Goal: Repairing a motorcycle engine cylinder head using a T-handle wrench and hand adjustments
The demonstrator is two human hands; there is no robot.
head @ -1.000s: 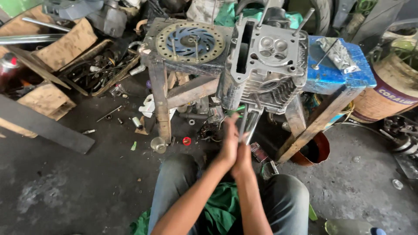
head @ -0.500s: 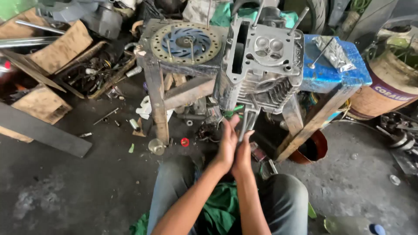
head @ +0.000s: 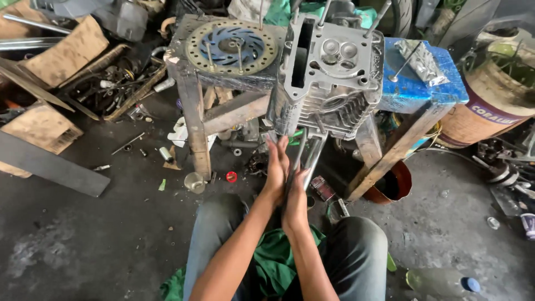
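Grey cast aluminium fills the middle of your view: the cylinder head (head: 329,78) sits on the wooden desk (head: 192,95), valve side up, with long studs standing out of its top, so the finned body overhangs the front edge just above your hands. Your left hand (head: 277,170) and right hand (head: 295,203) are pressed flat against each other, palms together, with a thin metal rod (head: 305,156) caught between them; neither grip is curled shut, the fingers lie straight and it is the two palms that trap the rod. The rod runs up from your palms to the underside of the cylinder head, and held like this it looks free to roll between your hands, though its upper end is hidden behind the fins. You sit low with your knees apart, which puts your hands directly under the work. On the desk to the left lies a perforated brake disc (head: 231,47), and to the right a blue stool (head: 423,92) carries a crumpled foil packet. A small clear cup (head: 194,182) and a red cap (head: 231,176) sit on the oily floor near the desk leg.
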